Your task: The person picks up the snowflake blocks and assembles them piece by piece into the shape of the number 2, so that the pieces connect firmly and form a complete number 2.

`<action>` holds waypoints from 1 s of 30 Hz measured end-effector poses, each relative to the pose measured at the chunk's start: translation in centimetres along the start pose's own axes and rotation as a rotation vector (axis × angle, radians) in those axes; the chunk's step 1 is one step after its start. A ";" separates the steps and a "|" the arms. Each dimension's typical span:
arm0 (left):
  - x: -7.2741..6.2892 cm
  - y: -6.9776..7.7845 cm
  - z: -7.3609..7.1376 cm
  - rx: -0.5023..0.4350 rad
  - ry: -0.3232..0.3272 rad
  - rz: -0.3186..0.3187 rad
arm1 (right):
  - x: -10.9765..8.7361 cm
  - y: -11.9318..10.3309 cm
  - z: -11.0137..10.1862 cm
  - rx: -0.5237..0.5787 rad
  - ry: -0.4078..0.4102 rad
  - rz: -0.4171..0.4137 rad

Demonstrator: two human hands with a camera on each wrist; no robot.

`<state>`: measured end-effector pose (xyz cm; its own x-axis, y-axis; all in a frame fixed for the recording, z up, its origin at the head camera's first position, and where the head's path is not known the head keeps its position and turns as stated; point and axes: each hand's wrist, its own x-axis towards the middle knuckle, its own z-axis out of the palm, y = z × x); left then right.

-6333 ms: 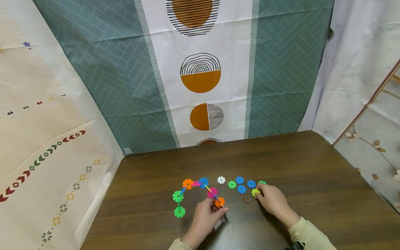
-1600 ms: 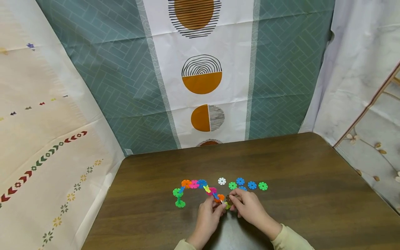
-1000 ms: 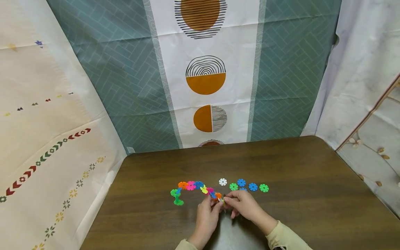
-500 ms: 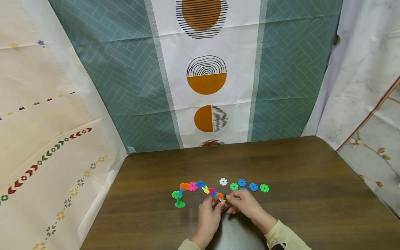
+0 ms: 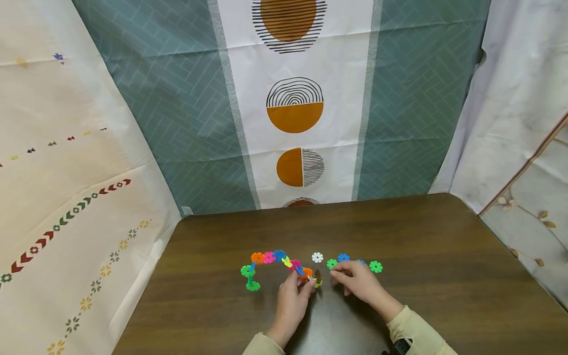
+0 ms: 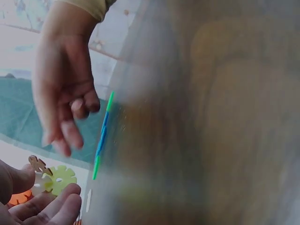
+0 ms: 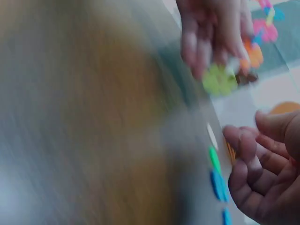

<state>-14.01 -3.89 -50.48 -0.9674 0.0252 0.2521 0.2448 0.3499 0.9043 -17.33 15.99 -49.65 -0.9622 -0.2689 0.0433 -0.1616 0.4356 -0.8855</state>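
A chain of interlocking plastic discs [image 5: 268,257] in several colours arches across the table. My left hand [image 5: 290,298] pinches it near its right end, by an orange disc [image 5: 306,272] and a white disc [image 6: 41,183]. Beyond those fingers, a yellow-green disc [image 6: 63,180] and a brown disc [image 6: 39,165] sit on the chain's end. Apart from the chain, my right hand [image 5: 361,283] hovers with loosely bent fingers, nothing between them. It is nearest to the loose blue discs, and partly covers one blue disc [image 5: 361,261].
Loose on the wooden table [image 5: 222,315] lie a white disc [image 5: 317,257], a green disc [image 5: 332,264], a blue disc [image 5: 343,257] and another green disc at the right. A patterned cloth [image 5: 295,118] hangs behind the table's far edge.
The yellow-green and brown discs, earlier loose on the table, are now at the chain's end. My right hand has let go there and moved right. The left hand keeps its hold.
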 end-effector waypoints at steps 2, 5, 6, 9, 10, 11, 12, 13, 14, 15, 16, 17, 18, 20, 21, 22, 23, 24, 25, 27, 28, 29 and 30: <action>0.1 0.0 -0.3 0.019 -0.002 0.010 | 0.1 0.2 -1.2 -0.142 0.084 -0.013; 0.2 0.0 -0.7 0.071 -0.013 0.013 | 0.0 0.6 -3.1 -0.358 0.185 -0.018; 0.3 0.0 -0.8 0.086 -0.019 0.011 | -0.2 0.7 -3.7 -0.426 0.206 -0.012; 0.3 0.0 -1.0 0.115 -0.033 0.006 | -0.6 1.2 -5.2 -0.570 0.206 0.020; 0.3 -0.1 -1.1 0.115 -0.038 0.005 | -0.8 1.4 -5.5 -0.602 0.197 0.036; 0.3 -0.1 -1.1 0.108 -0.043 0.004 | -0.9 1.5 -5.8 -0.623 0.188 0.051; 0.3 -0.1 -1.2 0.107 -0.046 0.002 | -1.0 1.7 -6.0 -0.636 0.181 0.065; 0.2 -0.1 -1.2 0.103 -0.048 0.002 | -1.1 1.8 -6.2 -0.645 0.174 0.077; 0.2 -0.1 -1.3 0.099 -0.050 0.002 | -1.1 1.9 -6.3 -0.652 0.171 0.085; 0.2 -0.2 -1.3 0.090 -0.054 0.000 | -1.1 2.1 -6.3 -0.654 0.167 0.094; 0.2 -0.2 -1.3 0.087 -0.058 0.000 | -1.1 2.2 -6.4 -0.656 0.170 0.101; 0.2 -0.1 -1.3 0.082 -0.061 -0.001 | -1.1 2.3 -6.4 -0.660 0.174 0.102; 0.2 -0.1 -1.4 0.080 -0.064 -0.002 | -1.1 2.5 -6.4 -0.659 0.177 0.103; 0.2 -0.1 -1.4 0.061 -0.075 0.000 | -1.1 2.6 -6.4 -0.661 0.182 0.100; 0.2 0.0 -1.4 0.051 -0.081 0.002 | -1.1 2.6 -6.4 -0.658 0.185 0.097; 0.2 0.0 -1.4 0.045 -0.086 0.003 | -1.1 2.6 -6.3 -0.653 0.188 0.093; 0.2 0.0 -1.4 0.039 -0.092 0.005 | -1.1 2.6 -6.3 -0.647 0.191 0.092; 0.2 0.0 -1.4 0.034 -0.099 0.006 | -1.1 2.6 -6.3 -0.638 0.194 0.090; 0.2 0.0 -1.4 0.029 -0.105 0.006 | -1.1 2.5 -6.2 -0.624 0.200 0.083; 0.1 0.0 -1.5 0.025 -0.118 -0.001 | -1.1 2.2 -5.9 -0.544 0.206 0.076; 0.1 0.1 -1.5 0.018 -0.122 -0.004 | -1.1 2.1 -5.8 -0.495 0.202 0.074; 0.1 0.1 -1.4 0.008 -0.125 -0.007 | -1.0 2.0 -5.6 -0.443 0.196 0.072; 0.1 0.1 -1.4 0.001 -0.127 -0.008 | -1.0 1.8 -5.4 -0.387 0.189 0.072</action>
<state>-14.02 -5.21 -49.89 -0.9698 0.1411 0.1989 0.2369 0.3513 0.9058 -17.84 21.69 -48.77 -0.9914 -0.0802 0.1034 -0.1285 0.7468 -0.6525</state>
